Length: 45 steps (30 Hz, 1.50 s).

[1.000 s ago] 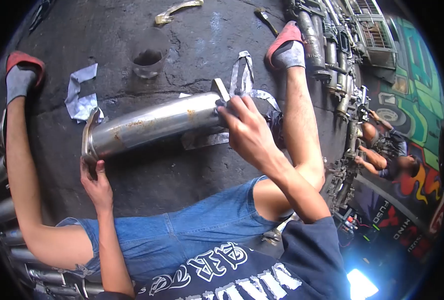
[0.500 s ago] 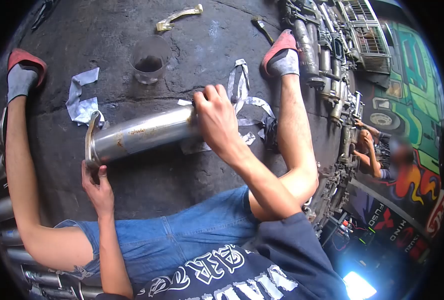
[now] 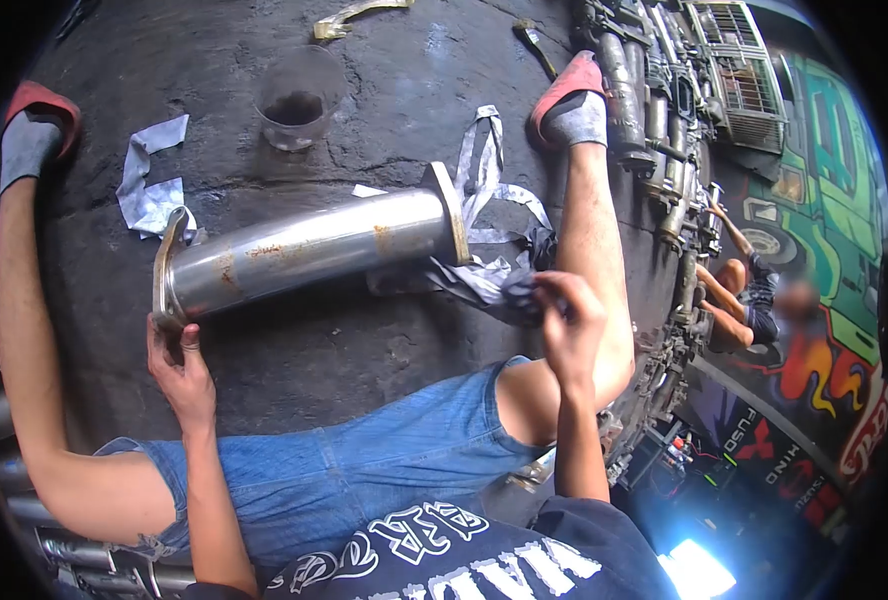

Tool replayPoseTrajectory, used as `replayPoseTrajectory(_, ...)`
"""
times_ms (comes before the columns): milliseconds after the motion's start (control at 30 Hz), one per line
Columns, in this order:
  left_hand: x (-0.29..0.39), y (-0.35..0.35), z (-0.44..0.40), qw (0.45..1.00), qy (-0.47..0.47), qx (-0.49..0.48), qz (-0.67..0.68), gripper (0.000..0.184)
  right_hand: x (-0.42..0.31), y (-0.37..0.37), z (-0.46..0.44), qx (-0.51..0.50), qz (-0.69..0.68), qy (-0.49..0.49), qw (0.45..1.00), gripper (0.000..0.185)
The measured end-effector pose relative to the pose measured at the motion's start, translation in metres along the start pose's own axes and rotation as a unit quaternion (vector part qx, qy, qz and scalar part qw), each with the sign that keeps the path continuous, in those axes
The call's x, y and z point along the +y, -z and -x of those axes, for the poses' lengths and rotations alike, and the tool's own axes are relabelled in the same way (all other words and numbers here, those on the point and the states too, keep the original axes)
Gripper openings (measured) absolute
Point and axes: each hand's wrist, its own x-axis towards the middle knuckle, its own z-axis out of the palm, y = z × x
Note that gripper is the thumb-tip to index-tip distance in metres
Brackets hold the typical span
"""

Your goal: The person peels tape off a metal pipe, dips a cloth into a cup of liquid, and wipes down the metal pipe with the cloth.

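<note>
- Spanning the stretch of floor [image 3: 314, 380] between the wearer's legs: one metal pipe [image 3: 309, 250], shiny, with rust-brown patches; slightly slanted, right end higher in view. Whether it rests fully on the floor cannot be told.
- Left flange [image 3: 171, 265] and right flange [image 3: 449, 210]: flat plates, one at each end of the pipe.
- Left hand [image 3: 184, 385]: thumb and fingers grasping the lower corner of the left flange.
- Right hand [image 3: 571, 325]: off the pipe, near the right knee; bent fingers grasping the end of a crumpled dark cloth [image 3: 504, 295], which trails to just below the right flange.
- Pale strip [image 3: 154, 185], bent: beyond the left flange, toward the floor's left edge.
- Looped pale strip [image 3: 486, 175]: beyond the right flange, beside the right shin.
- Clear cup [image 3: 299, 85]: upright past the pipe, dark in its lower part; contents unclear.
- Yellowish strip [image 3: 354, 17]: at the floor's far edge in view.
- Brush [image 3: 536, 48]: just beyond the right foot.
- Metal parts [image 3: 664, 130]: many, rowed along the floor's right edge.
- Wire cage [image 3: 739, 80]: beyond that row, at the far right corner.
- Another person [image 3: 761, 300]: beyond the same row, arms reaching toward it.
</note>
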Motion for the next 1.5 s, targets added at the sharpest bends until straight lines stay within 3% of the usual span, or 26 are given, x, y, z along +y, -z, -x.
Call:
replayPoseTrajectory(100, -0.008, 0.007, -0.001, 0.999, 0.013, -0.038, -0.009, 0.042, 0.013, 0.008, -0.004, 0.109, -0.175, -0.120, 0.971, 0.019)
replayPoseTrajectory(200, 0.000, 0.005, -0.006, 0.999, -0.002, -0.032, -0.025, 0.043, -0.015, -0.005, -0.006, 0.145, -0.231, -0.124, 0.954, 0.023)
replayPoseTrajectory(267, 0.002, 0.005, -0.009, 0.999, -0.005, -0.034, -0.024, 0.043, -0.047, -0.025, -0.011, 0.139, -0.212, -0.068, 0.965, 0.025)
replayPoseTrajectory(300, 0.003, 0.004, -0.010, 0.999, -0.006, -0.035, -0.022, 0.043, -0.055, -0.042, -0.018, 0.155, -0.169, 0.013, 0.973, 0.026)
replayPoseTrajectory(333, 0.003, 0.005, -0.010, 0.999, -0.009, -0.039, -0.023, 0.043, -0.074, -0.049, -0.027, 0.147, -0.049, 0.079, 0.985, 0.027)
replayPoseTrajectory(367, 0.002, 0.005, -0.010, 0.999, -0.008, -0.034, -0.032, 0.043, -0.095, -0.061, -0.032, 0.108, -0.100, 0.058, 0.987, 0.027)
replayPoseTrajectory(400, 0.001, 0.005, -0.010, 0.999, -0.006, -0.030, -0.041, 0.043, -0.099, -0.081, -0.038, 0.099, -0.045, 0.120, 0.987, 0.033)
replayPoseTrajectory(500, 0.002, 0.001, -0.009, 0.999, -0.019, -0.003, -0.035, 0.042, -0.125, -0.127, -0.047, 0.029, 0.087, 0.134, 0.987, 0.055)
replayPoseTrajectory(533, 0.000, 0.002, -0.010, 0.999, -0.021, -0.005, -0.034, 0.042, -0.139, -0.133, -0.045, 0.006, 0.045, 0.132, 0.990, 0.055)
replayPoseTrajectory(633, -0.007, 0.003, -0.012, 1.000, -0.002, -0.024, -0.011, 0.044, -0.194, -0.176, -0.021, -0.019, 0.034, 0.248, 0.968, 0.039)
replayPoseTrajectory(667, -0.008, 0.003, -0.011, 1.000, -0.005, -0.020, -0.013, 0.042, -0.211, -0.186, -0.016, 0.011, -0.074, 0.235, 0.969, 0.035)
replayPoseTrajectory(733, -0.005, 0.004, -0.013, 1.000, -0.007, -0.011, -0.015, 0.041, -0.208, -0.185, -0.024, 0.009, -0.100, 0.243, 0.965, 0.033)
replayPoseTrajectory(800, -0.001, 0.006, -0.014, 0.999, 0.001, -0.031, -0.034, 0.042, -0.177, -0.156, -0.043, -0.056, 0.129, 0.261, 0.955, 0.030)
replayPoseTrajectory(867, -0.001, 0.006, -0.012, 0.999, 0.009, -0.026, -0.029, 0.042, -0.131, -0.125, -0.065, -0.079, 0.194, 0.186, 0.960, 0.026)
replayPoseTrajectory(933, 0.001, 0.002, -0.012, 0.999, 0.018, -0.016, -0.025, 0.042, -0.115, -0.100, -0.078, -0.047, 0.177, 0.184, 0.966, 0.023)
replayPoseTrajectory(1000, 0.005, -0.001, -0.011, 1.000, 0.016, -0.008, 0.009, 0.037, -0.135, -0.120, -0.074, -0.070, 0.309, 0.183, 0.931, 0.024)
replayPoseTrajectory(1033, 0.002, 0.003, -0.012, 0.999, 0.033, -0.025, 0.003, 0.046, -0.151, -0.130, -0.073, -0.088, 0.279, 0.197, 0.936, 0.024)
replayPoseTrajectory(1133, -0.011, 0.004, -0.011, 0.999, 0.031, 0.003, -0.043, 0.060, -0.204, -0.207, -0.044, 0.003, 0.069, 0.266, 0.961, 0.027)
replayPoseTrajectory(1167, -0.014, 0.006, -0.011, 0.999, 0.031, -0.010, -0.031, 0.065, -0.229, -0.208, -0.035, -0.097, 0.049, 0.280, 0.954, 0.027)
replayPoseTrajectory(1200, -0.013, 0.008, -0.012, 0.999, 0.031, -0.025, -0.020, 0.071, -0.240, -0.209, -0.027, -0.014, 0.002, 0.274, 0.962, 0.026)
replayPoseTrajectory(1267, -0.008, 0.006, -0.014, 0.998, 0.032, -0.023, -0.044, 0.070, -0.214, -0.204, -0.034, -0.046, -0.045, 0.285, 0.956, 0.025)
replayPoseTrajectory(1367, 0.009, 0.005, -0.015, 0.999, 0.016, -0.036, -0.017, 0.048, -0.146, -0.134, -0.056, -0.062, 0.140, 0.253, 0.955, 0.018)
replayPoseTrajectory(1400, 0.009, 0.003, -0.013, 0.999, 0.021, -0.029, -0.019, 0.048, -0.122, -0.115, -0.060, -0.030, 0.139, 0.222, 0.965, 0.021)
replayPoseTrajectory(1433, 0.007, 0.001, -0.012, 1.000, 0.018, -0.015, -0.012, 0.043, -0.102, -0.090, -0.066, -0.039, 0.164, 0.212, 0.963, 0.026)
replayPoseTrajectory(1467, 0.007, 0.000, -0.013, 1.000, 0.015, 0.000, -0.007, 0.037, -0.086, -0.062, -0.068, -0.075, 0.101, 0.210, 0.970, 0.051)
replayPoseTrajectory(1500, 0.010, 0.001, -0.015, 1.000, 0.011, -0.016, 0.006, 0.037, -0.081, -0.034, -0.066, -0.094, 0.079, 0.156, 0.980, 0.057)
